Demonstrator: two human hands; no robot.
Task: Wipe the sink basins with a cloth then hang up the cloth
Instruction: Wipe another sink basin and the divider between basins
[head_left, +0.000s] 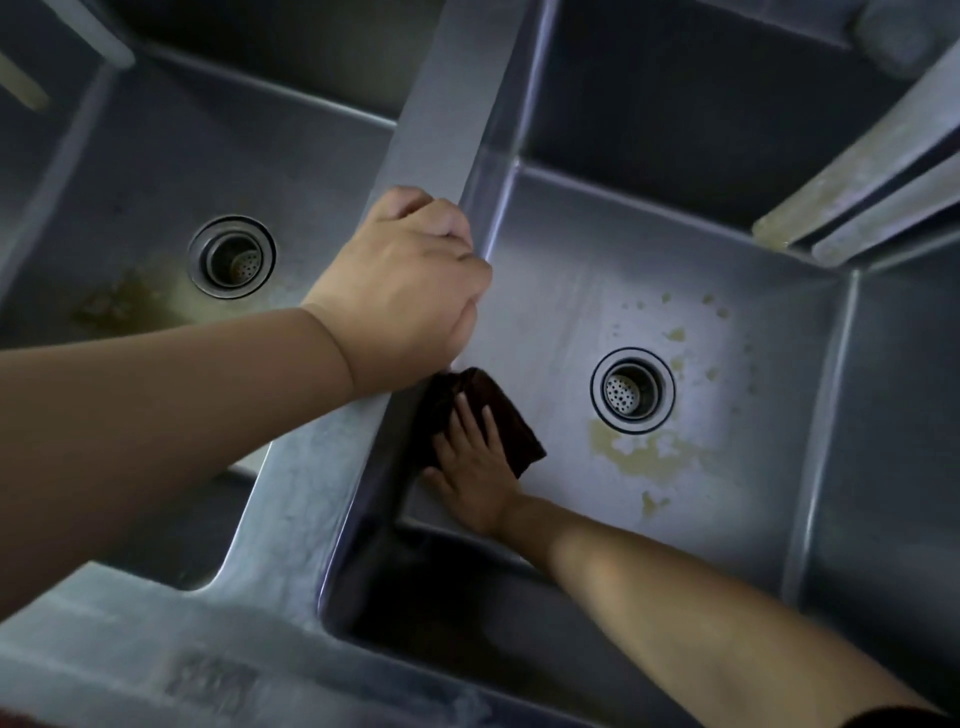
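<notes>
Two steel sink basins lie below me, split by a steel divider (457, 119). My right hand (475, 467) is down in the right basin (727, 322), fingers spread flat on a dark brown cloth (524, 441) pressed against the basin floor at its left wall. My left hand (410, 286) rests on top of the divider with its fingers curled over the edge. The left basin (130, 171) has a brownish stain near its drain (232, 257). Yellowish stains lie around the right basin's drain (632, 391).
Metal bars (857, 171) slant over the right basin's far right corner. Another bar (98, 36) crosses the top left, above the left basin. The worn front rim of the sink (156, 649) runs along the bottom left.
</notes>
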